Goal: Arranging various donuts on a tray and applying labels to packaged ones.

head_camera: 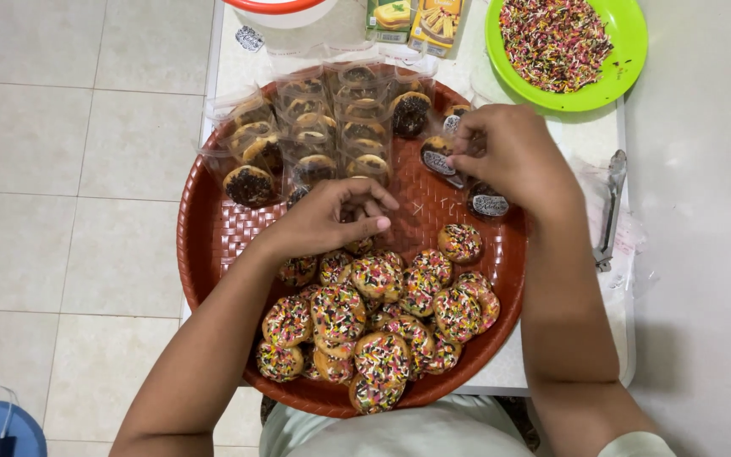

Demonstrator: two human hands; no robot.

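A round red woven tray [205,245] lies on a white table. A heap of sprinkle-covered doughnuts [374,322] fills its near half. Several doughnuts wrapped in clear plastic [315,135] stand in rows at its far side. My left hand [327,222] hovers over the tray's middle with the fingers curled and nothing clearly in them, just above the heap. My right hand [505,152] pinches a wrapped doughnut with a round sticker [438,159] at the tray's far right. Another stickered packet [488,203] lies just below that hand.
A green plate of coloured sprinkles [628,51] sits at the table's far right. Metal tongs [612,207] lie on plastic by the right edge. Two small boxes [416,21] and a white bowl with a red rim [277,8] stand at the back. Tiled floor lies to the left.
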